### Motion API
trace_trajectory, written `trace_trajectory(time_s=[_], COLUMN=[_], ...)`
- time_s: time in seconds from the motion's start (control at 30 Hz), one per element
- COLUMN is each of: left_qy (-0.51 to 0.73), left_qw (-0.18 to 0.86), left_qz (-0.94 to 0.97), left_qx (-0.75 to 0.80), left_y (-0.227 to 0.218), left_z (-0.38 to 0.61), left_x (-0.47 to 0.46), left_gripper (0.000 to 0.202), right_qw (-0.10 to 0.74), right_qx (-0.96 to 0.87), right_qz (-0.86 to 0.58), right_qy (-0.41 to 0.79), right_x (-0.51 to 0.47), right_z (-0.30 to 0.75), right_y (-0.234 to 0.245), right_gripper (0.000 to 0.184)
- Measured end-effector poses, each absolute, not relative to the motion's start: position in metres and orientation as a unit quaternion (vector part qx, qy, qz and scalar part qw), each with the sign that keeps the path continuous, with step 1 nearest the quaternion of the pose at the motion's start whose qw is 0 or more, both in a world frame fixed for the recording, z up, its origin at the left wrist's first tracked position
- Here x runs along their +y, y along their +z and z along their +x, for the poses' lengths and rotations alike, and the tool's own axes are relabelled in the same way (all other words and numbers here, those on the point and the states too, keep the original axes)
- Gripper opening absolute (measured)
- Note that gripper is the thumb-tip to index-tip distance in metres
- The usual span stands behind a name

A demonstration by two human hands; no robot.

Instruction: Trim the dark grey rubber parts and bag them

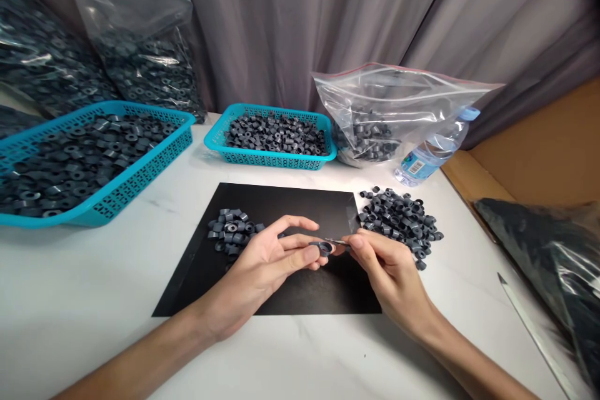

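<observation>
Above a black mat [290, 203], my left hand [265, 262] pinches a small dark grey plastic ring [324, 249] between thumb and fingers, with its round opening visible. My right hand [391, 272] is closed on a thin, pointed metal-looking tool [335, 241], whose tip reaches the ring's upper edge; whether it touches cannot be told. Its rear part is hidden in the fingers. Partly behind my left hand, a small pile of grey rings [232, 227] lies on the mat. Beyond my right hand, a larger pile of rings [398, 219] covers the table at the mat's right edge.
Two blue baskets [173, 144] [276, 160] full of grey parts stand at the left and back. Clear zip bags [145, 69] [370, 131], a water bottle [434, 147] and a cardboard box [539, 131] surround the table [300, 356]. A pointed flat strip [529, 331] lies right.
</observation>
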State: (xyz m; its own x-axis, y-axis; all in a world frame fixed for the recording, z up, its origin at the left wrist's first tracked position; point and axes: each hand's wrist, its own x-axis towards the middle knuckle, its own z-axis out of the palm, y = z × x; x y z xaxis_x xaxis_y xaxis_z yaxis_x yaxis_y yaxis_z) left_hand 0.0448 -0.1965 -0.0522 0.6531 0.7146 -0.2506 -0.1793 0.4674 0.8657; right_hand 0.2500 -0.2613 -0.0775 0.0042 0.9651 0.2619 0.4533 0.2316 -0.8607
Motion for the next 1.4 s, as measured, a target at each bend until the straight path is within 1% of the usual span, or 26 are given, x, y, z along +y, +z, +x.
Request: trace_trajectory(time_s=[0.3,0.5,0.8,0.87,0.97,1.1,1.27,1.4], left_qy=[0.279,0.278,0.271,0.291,0.347,0.398,0.453,0.492], left_qw=[0.801,0.798,0.765,0.724,0.626,0.529,0.421,0.332], left_qz=[0.436,0.436,0.486,0.524,0.593,0.643,0.685,0.723], left_qx=[0.301,0.309,0.325,0.34,0.369,0.384,0.386,0.354], left_y=[-0.053,-0.052,-0.055,-0.058,-0.06,-0.059,-0.062,-0.071], left_z=[0.043,0.043,0.044,0.044,0.045,0.045,0.042,0.041], left_x=[-0.197,-0.198,-0.195,-0.195,-0.197,-0.203,-0.208,-0.206], left_gripper=[0.027,0.028,0.03,0.029,0.025,0.021,0.019,0.019], right_qw=[0.446,0.444,0.492,0.507,0.526,0.513,0.503,0.508], right_qx=[-0.666,-0.669,-0.622,-0.607,-0.577,-0.575,-0.582,-0.598], right_qz=[-0.537,-0.536,-0.543,-0.541,-0.538,-0.548,-0.566,-0.565], right_qy=[0.262,0.262,0.276,0.286,0.318,0.325,0.296,0.255], right_x=[-0.261,-0.261,-0.262,-0.261,-0.261,-0.262,-0.264,-0.268], right_z=[0.251,0.25,0.25,0.25,0.248,0.244,0.237,0.231], right_y=[-0.077,-0.078,-0.083,-0.086,-0.087,-0.085,-0.084,-0.087], right_gripper=[0.036,0.036,0.037,0.038,0.041,0.039,0.026,0.018])
